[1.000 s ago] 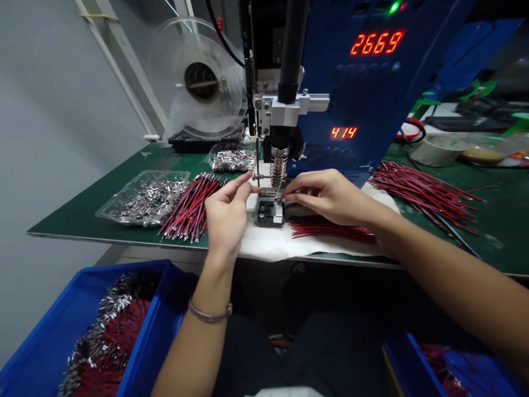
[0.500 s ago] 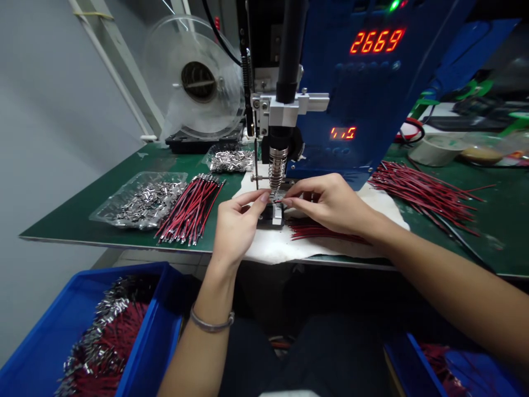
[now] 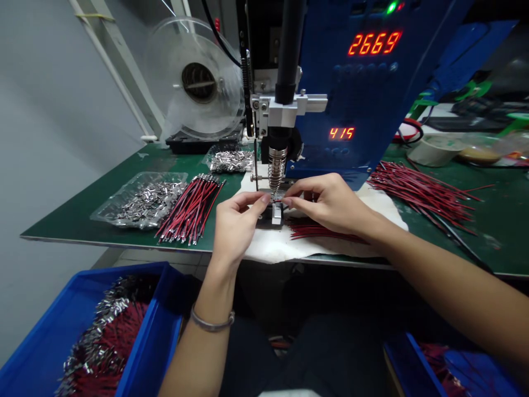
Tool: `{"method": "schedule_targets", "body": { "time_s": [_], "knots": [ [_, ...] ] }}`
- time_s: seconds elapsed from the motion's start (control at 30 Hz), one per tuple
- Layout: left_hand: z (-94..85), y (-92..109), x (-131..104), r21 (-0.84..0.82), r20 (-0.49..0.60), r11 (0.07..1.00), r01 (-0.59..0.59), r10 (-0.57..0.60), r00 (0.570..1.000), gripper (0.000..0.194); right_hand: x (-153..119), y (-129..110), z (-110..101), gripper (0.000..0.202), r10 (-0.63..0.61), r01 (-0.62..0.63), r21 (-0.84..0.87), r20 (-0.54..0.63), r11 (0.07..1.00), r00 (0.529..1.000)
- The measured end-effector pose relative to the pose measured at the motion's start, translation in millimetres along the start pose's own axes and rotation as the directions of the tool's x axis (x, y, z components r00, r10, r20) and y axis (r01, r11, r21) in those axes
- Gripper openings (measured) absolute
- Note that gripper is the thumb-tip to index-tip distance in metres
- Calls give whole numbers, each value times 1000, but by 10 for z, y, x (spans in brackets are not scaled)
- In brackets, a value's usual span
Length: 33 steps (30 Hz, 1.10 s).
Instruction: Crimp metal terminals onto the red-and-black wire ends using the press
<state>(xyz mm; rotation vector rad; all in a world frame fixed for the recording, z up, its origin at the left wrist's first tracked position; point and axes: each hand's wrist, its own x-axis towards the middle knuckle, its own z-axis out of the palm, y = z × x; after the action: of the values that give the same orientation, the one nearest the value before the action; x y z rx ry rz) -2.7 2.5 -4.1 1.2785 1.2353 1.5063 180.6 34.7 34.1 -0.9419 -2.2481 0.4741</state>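
My left hand [image 3: 237, 220] is closed in a pinch at the left side of a small metal fixture [image 3: 276, 214]; what sits between thumb and forefinger is too small to make out. From the other side, my right hand [image 3: 326, 201] pinches a thin wire [image 3: 280, 200], whose end lies at the fixture. Just above the fingertips stands the soldering machine's spring-wrapped tip [image 3: 276, 168]. Beneath my right hand, several red wires [image 3: 308, 229] lie on a white cloth [image 3: 268, 248].
Left of my hands are a clear tray of metal parts [image 3: 144, 198], a bundle of red and black wires [image 3: 192, 209] and a second parts tray [image 3: 231, 160]. More wires [image 3: 425, 193] lie right. A blue machine housing [image 3: 343, 99] rises behind; a blue bin [image 3: 155, 325] stands below left.
Both hands stay almost where they were at the fixture. The lower red display, partly lit before, now reads 415. The view has shifted very slightly.
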Motion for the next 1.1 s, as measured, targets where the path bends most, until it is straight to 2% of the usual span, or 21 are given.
{"method": "schedule_targets", "body": {
  "time_s": [0.63,1.1],
  "knots": [
    [16,5,3,-17,-27,1000,4,-5,1000,23,-2,-85,32,15,56,-60,-51,-67,997,996],
    [21,3,-3,-36,-38,999,6,-7,999,20,-11,-103,46,16,86,-90,-53,-74,994,994]
  ]
}}
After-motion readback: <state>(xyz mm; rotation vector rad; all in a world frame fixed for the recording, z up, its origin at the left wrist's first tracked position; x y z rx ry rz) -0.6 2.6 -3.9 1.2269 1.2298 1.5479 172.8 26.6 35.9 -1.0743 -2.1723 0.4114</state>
